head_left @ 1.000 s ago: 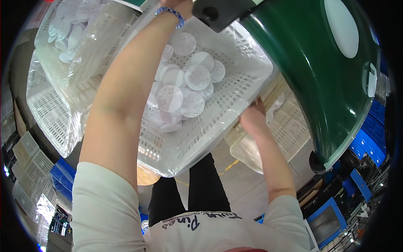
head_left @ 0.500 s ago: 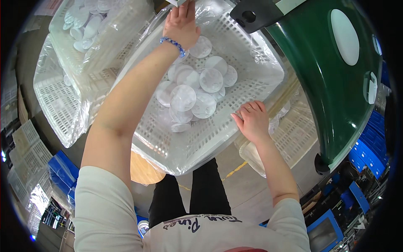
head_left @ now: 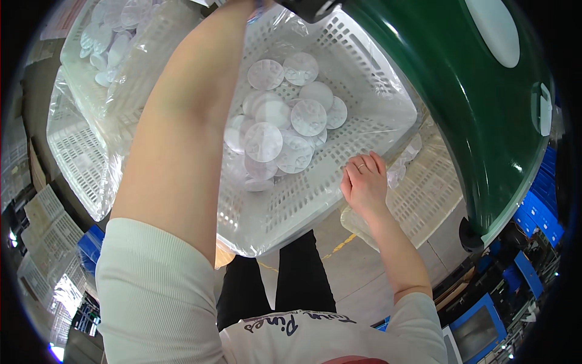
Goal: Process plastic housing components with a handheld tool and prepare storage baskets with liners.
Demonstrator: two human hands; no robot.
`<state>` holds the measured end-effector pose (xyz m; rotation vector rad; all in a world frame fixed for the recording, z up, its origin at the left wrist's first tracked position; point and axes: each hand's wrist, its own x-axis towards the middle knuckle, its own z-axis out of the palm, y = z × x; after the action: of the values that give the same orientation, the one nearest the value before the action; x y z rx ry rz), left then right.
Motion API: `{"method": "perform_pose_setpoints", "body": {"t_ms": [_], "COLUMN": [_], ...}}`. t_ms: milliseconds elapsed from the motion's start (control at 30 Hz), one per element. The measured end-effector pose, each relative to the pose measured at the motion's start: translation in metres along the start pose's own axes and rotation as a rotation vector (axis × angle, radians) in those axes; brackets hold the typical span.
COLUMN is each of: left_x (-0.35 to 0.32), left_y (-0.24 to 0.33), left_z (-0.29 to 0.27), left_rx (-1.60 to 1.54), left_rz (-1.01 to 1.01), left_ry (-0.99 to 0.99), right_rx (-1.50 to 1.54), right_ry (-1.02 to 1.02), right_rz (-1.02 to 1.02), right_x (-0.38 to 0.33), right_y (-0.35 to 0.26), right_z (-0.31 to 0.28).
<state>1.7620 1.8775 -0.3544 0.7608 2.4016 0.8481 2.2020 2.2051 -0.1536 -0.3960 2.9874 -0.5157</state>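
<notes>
My left forearm [head_left: 176, 103] reaches up across the left side of a white perforated plastic basket [head_left: 327, 200] lined with clear film. The left hand itself is beyond the top edge; just a bit of the blue bracelet shows. Inside the basket lies a loose pile of round translucent plastic discs [head_left: 263, 142], some overlapping. My right hand [head_left: 367, 182] is at the basket's right rim, its fingers bent and close together, with a ring on one finger. Its fingertips are partly hidden.
A large dark green curved machine housing [head_left: 418, 79] stands at the right, with a black part [head_left: 309, 7] at the top. More film-lined baskets [head_left: 79, 145] sit at the left, one holding similar discs [head_left: 109, 42]. A cream basket [head_left: 424, 182] lies below the right rim.
My left arm has moved farther up and the hand has left the picture. A disc near the pile's top left now shows. My right hand stays at the rim, its fingers more curled.
</notes>
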Motion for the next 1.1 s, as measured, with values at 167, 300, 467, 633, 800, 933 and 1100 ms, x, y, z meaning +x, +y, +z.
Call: {"method": "perform_pose_setpoints", "body": {"t_ms": [167,300,467,633,800,933,1100], "left_x": [-0.069,-0.177,-0.369,-0.47,-0.454,-0.444,-0.405], "left_y": [-0.007,0.115,0.133,0.164,0.172,0.166,0.196], "left_z": [-0.027,0.008,0.003,0.057,0.06,0.062,0.078], "left_rx": [-0.26,-0.693,-0.203,-0.965,-1.196,-1.107,-1.219], "left_rz": [-0.33,-0.585,-0.652,-0.865,-1.092,-1.059,-1.037], "left_ry": [-0.125,0.021,0.263,0.524,0.377,0.452,0.413], "right_rx": [0.063,-0.033,0.025,0.551,0.125,0.163,-0.018], "right_ry": [0.049,-0.004,-0.084,-0.352,-0.304,-0.281,-0.597], "right_rz": [-0.044,0.026,0.033,-0.105,-0.2,-0.309,-0.391], "right_x": [0.013,-0.008,-0.011,-0.053,-0.086,-0.061,-0.04], "right_y": [-0.014,0.006,-0.034,-0.197,-0.22,-0.172,-0.104], "right_z": [0.006,-0.006,-0.002,0.005,0.069,0.057,0.033]}}
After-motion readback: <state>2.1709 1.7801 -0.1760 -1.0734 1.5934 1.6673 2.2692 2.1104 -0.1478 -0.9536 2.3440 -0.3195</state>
